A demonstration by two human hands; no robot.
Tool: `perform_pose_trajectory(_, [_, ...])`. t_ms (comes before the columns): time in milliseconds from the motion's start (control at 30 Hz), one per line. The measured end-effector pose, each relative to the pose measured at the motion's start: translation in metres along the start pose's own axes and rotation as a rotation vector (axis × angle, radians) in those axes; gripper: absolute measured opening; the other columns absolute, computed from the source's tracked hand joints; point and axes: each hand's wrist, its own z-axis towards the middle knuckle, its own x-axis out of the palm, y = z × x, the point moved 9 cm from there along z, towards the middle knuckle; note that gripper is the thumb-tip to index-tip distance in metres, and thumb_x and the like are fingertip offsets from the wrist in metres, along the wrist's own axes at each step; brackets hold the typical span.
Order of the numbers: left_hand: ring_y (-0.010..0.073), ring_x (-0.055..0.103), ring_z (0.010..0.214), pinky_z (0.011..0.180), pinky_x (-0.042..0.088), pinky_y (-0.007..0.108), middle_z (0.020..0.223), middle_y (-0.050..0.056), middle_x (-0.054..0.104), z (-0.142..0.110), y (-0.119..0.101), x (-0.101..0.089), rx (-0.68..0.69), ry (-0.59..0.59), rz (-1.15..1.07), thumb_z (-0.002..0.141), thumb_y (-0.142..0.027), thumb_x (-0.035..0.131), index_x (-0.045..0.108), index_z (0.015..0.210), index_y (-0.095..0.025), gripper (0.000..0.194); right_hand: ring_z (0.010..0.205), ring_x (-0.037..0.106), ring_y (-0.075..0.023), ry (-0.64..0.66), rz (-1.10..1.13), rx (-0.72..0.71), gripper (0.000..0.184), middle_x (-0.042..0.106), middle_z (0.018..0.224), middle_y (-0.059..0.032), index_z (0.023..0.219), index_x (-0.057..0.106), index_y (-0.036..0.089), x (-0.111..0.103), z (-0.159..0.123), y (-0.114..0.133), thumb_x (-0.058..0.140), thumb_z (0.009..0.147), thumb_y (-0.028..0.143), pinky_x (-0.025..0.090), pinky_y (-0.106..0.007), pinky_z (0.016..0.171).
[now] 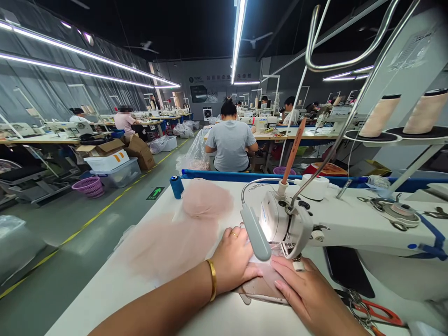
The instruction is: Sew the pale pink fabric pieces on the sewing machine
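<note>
Sheer pinkish fabric (259,285) lies between and under the fingers, near edge running crosswise, with the sewing machine head (276,219) just beyond. Left hand (229,259) and right hand (308,289) both touch it, equally near, fingers laid flat, slightly spread.

Linear light fixtures (239,42) span the dark ceiling (196,23); grey curtains (80,70) line the left wall; yellow tape (115,200) marks the floor (101,233).
</note>
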Motion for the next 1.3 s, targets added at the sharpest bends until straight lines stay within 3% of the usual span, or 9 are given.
perform_pose_trajectory(67, [0.0343,0.058,0.108,0.097,0.047,0.048,0.111,0.012,0.067,-0.008,-0.010,-0.011,0.030,-0.009,0.018,0.082,-0.062,0.089,0.073,0.098,-0.017,0.050,0.104,0.076,-0.0248,-0.060,-0.001,-0.073,0.029,0.082,0.117,-0.0072,0.129,0.071,0.021,-0.010,0.002,0.008,0.055,0.105,0.024,0.062,-0.036,0.089])
perform_pose_trajectory(167, [0.0318,0.060,0.105,0.099,0.045,0.047,0.102,0.008,0.067,-0.022,-0.032,-0.014,0.154,0.068,-0.051,0.083,-0.065,0.087,0.070,0.084,-0.018,0.050,0.110,0.075,-0.0234,-0.093,0.011,-0.173,0.031,0.081,0.120,-0.0087,0.131,0.069,0.016,-0.016,0.004,0.020,0.055,0.104,0.019,0.057,-0.035,0.099])
perform_pose_trajectory(300, [0.0249,0.063,0.090,0.096,0.045,0.045,0.098,0.003,0.067,-0.035,-0.050,-0.007,0.260,0.153,-0.161,0.088,-0.065,0.083,0.070,0.091,-0.021,0.046,0.117,0.073,-0.0225,-0.002,0.064,-0.224,0.039,0.079,0.127,-0.0084,0.135,0.065,0.016,-0.006,0.006,0.031,0.055,0.097,0.011,0.057,-0.031,0.097])
perform_pose_trajectory(433, [0.0232,0.063,0.084,0.085,0.048,0.040,0.095,0.002,0.067,-0.033,-0.045,0.002,0.214,0.181,-0.174,0.087,-0.054,0.087,0.066,0.094,-0.020,0.041,0.096,0.075,-0.0224,0.094,0.069,-0.165,0.039,0.081,0.114,-0.0069,0.122,0.069,0.020,0.002,0.004,0.028,0.050,0.091,0.005,0.060,-0.032,0.082])
perform_pose_trajectory(633, [0.0237,0.063,0.085,0.082,0.049,0.040,0.097,0.005,0.066,-0.033,-0.043,0.004,0.189,0.156,-0.131,0.092,-0.047,0.083,0.064,0.081,-0.018,0.036,0.100,0.073,-0.0228,0.164,0.058,-0.106,0.035,0.080,0.118,-0.0028,0.114,0.072,0.025,0.005,-0.003,0.017,0.055,0.091,0.007,0.057,-0.032,0.089])
perform_pose_trajectory(800, [0.0224,0.066,0.089,0.086,0.050,0.040,0.103,0.002,0.072,-0.034,-0.052,0.005,0.240,0.179,-0.154,0.094,-0.041,0.082,0.066,0.087,-0.017,0.030,0.105,0.072,-0.0237,0.115,0.012,-0.138,0.040,0.079,0.125,0.0004,0.124,0.070,0.024,0.005,-0.006,0.019,0.056,0.091,0.006,0.054,-0.033,0.096])
perform_pose_trajectory(1033, [0.0247,0.068,0.096,0.089,0.050,0.042,0.109,0.003,0.074,-0.031,-0.052,0.004,0.227,0.183,-0.130,0.097,-0.035,0.078,0.068,0.098,-0.017,0.021,0.081,0.073,-0.0227,-0.003,0.014,-0.099,0.034,0.083,0.103,-0.0009,0.100,0.072,0.024,-0.010,0.011,0.021,0.049,0.084,0.005,0.055,-0.035,0.077])
perform_pose_trajectory(1200, [0.0241,0.067,0.092,0.087,0.049,0.043,0.106,0.004,0.074,-0.029,-0.047,0.001,0.223,0.117,-0.100,0.099,-0.028,0.070,0.067,0.097,-0.017,0.011,0.090,0.075,-0.0229,0.082,-0.019,-0.071,0.044,0.082,0.115,-0.0070,0.119,0.071,0.020,0.003,0.006,0.013,0.048,0.086,0.003,0.058,-0.034,0.078])
perform_pose_trajectory(1300, [0.0217,0.065,0.083,0.083,0.047,0.042,0.098,0.002,0.072,-0.031,-0.049,0.000,0.255,0.053,-0.100,0.099,-0.027,0.068,0.065,0.090,-0.018,0.014,0.095,0.075,-0.0244,0.062,-0.041,-0.105,0.047,0.080,0.121,-0.0096,0.128,0.070,0.019,0.005,0.003,0.016,0.049,0.088,0.005,0.059,-0.035,0.081])
